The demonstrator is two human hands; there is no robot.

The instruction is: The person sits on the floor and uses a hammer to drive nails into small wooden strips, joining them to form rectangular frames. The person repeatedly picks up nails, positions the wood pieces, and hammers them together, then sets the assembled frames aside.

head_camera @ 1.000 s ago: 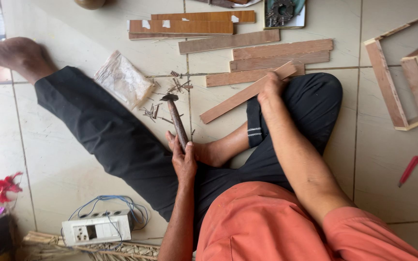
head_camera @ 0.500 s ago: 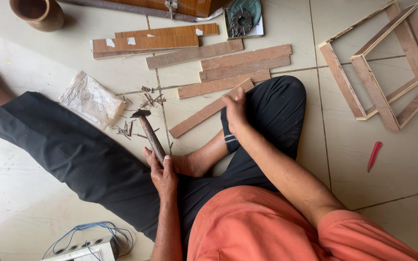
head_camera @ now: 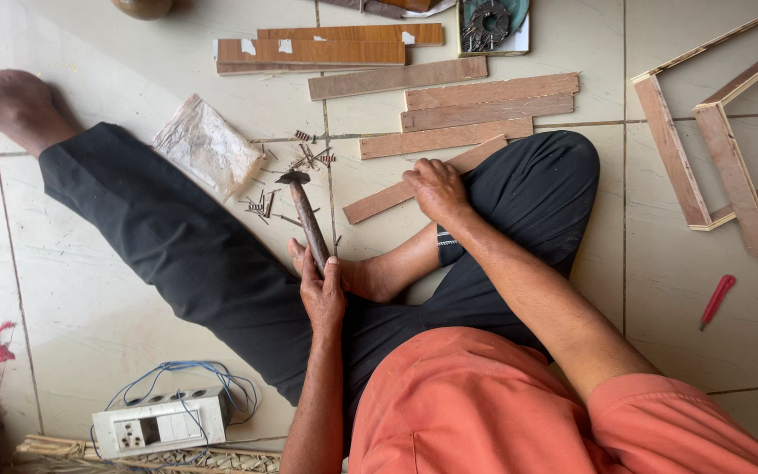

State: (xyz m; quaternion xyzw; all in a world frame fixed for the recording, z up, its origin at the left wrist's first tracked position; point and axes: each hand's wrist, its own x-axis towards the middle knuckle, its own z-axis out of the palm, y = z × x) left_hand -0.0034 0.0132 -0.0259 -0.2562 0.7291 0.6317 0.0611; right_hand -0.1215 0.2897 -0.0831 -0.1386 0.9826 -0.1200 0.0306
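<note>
While the left hand [head_camera: 322,294] is gripping the hammer [head_camera: 307,219] beside the nails [head_camera: 284,180], the right hand [head_camera: 436,189] is closing on the wood strip [head_camera: 396,195] lying on the floor; steadying it firmly matters.

One hammer [head_camera: 306,219], one clear bag [head_camera: 208,147], one red cutter [head_camera: 717,301], one white socket box [head_camera: 161,422], two wooden frames [head_camera: 704,140].

Soft, even daylight, bright throughout; faint shadows under the left hand [head_camera: 322,294] and right hand [head_camera: 436,189]; sharp focus; slight stretching toward the edges.
</note>
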